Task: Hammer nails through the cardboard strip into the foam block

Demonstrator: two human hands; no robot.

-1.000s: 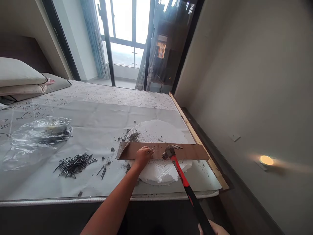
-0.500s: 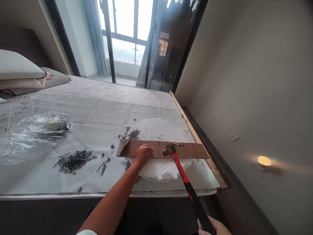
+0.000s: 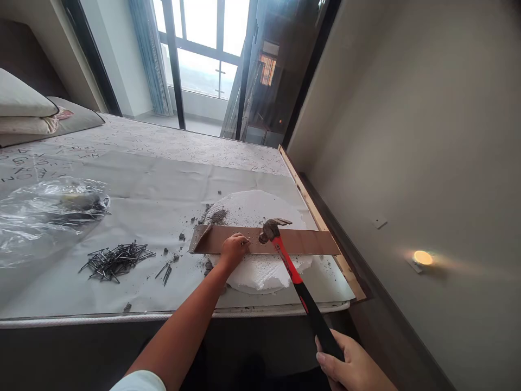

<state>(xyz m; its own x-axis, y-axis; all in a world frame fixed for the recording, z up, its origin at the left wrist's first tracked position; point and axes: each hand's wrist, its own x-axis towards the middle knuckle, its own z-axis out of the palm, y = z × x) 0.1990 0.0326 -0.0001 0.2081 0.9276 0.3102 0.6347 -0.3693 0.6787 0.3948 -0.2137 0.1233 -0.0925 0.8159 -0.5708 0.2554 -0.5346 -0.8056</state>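
Observation:
A long brown strip of cardboard (image 3: 299,242) lies across a white polystyrene foam slab (image 3: 260,273), with several small holes and dark dots near its middle. My left hand (image 3: 234,251) rests on the strip, its fingertips pinched on a thin nail (image 3: 247,243), which is mostly hidden by the fingers. My right hand (image 3: 345,365) grips the black handle of a red-and-black claw hammer (image 3: 287,265). The hammer's steel head hangs just above the strip, close to my left fingertips. A loose heap of dark nails (image 3: 116,262) lies left of the strip, with a few stray ones nearer it.
Grey crumbs and dust (image 3: 217,217) are scattered around the foam on a grey sheet (image 3: 154,201) covering a letter-printed mattress (image 3: 183,146). A clear plastic bag (image 3: 49,214) with nails lies at left. A wooden batten (image 3: 321,228) and wall border the right side.
The hammer head has risen slightly off the strip and moved closer to my left fingertips. More of my right hand shows as the view tilts upward. My left hand stays in place.

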